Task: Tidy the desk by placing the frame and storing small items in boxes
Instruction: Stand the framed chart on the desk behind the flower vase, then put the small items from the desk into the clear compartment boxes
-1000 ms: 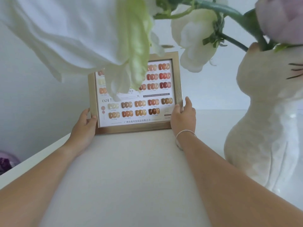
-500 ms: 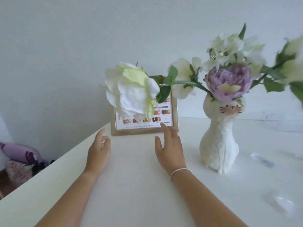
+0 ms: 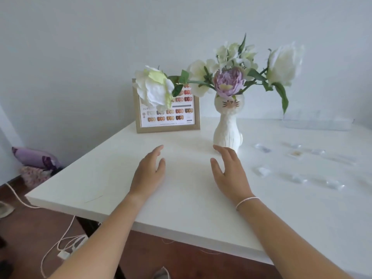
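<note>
The left hand is held open and empty above the desk; the frame is stood upright well beyond it. The right hand, likewise spread and empty, is seen just before the cat vase, with small clear items scattered rightward.

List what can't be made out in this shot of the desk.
- Frame: its upper chart rows are hidden by the white flower in the head view.
- Small clear items on the desk: blurred and transparent, so their kind and number are unclear.
- Clear box at the back right: see-through and faint; contents unreadable.
- Chart text: too small to read.
- Left hand and right hand: palms face away.
</note>
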Available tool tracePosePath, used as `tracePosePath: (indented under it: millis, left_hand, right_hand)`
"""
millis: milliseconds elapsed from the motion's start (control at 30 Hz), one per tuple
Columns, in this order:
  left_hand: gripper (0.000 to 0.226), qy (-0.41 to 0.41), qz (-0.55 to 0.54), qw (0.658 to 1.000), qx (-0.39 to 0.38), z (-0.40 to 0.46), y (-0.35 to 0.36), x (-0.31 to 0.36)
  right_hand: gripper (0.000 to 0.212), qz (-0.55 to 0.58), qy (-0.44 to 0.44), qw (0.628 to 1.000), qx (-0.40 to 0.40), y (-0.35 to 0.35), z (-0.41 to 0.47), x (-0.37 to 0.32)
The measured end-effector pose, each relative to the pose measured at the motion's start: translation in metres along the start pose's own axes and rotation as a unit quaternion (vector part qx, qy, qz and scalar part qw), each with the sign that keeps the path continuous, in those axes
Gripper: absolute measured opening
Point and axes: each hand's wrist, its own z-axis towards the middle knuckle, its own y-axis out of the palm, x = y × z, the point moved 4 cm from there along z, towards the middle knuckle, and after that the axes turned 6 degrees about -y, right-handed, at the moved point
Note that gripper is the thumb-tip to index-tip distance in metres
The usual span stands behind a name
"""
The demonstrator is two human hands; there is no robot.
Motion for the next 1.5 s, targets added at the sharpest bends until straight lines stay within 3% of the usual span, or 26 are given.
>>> tracePosePath:
  millis: [200,600,933,1100,1367,1500]
  left_hand:
    - [0.041,0.059,0.005,0.997,-0.042,-0.018,0.040,0.047]
    - [0.040,0.157,-0.044,0.972,-0.171,-0.033,0.162,0.160]
    - [0.036,0.224,-0.009,0.958,-0.180,-0.029,0.190,0.184]
    - [0.031,0.262,-0.011,0.943,-0.207,-0.039,0.200,0.199]
    - [0.039,0.283,0.000,0.928,-0.243,-0.041,0.213,0.209]
    - [0.038,0.270,-0.005,0.932,-0.241,-0.040,0.213,0.206]
  right_hand:
    - [0.034,-0.092,-0.051,0.994,-0.012,-0.058,-0.024,0.016]
    - [0.032,-0.212,0.002,0.976,0.057,-0.176,-0.045,0.087]
    - [0.029,-0.196,0.048,0.977,0.067,-0.181,-0.033,0.105]
    - [0.038,-0.131,0.108,0.979,0.114,-0.195,-0.038,0.110]
    - [0.032,-0.132,0.152,0.979,0.013,-0.194,-0.043,0.126]
    - [0.043,-0.122,0.165,0.979,0.001,-0.193,-0.042,0.127]
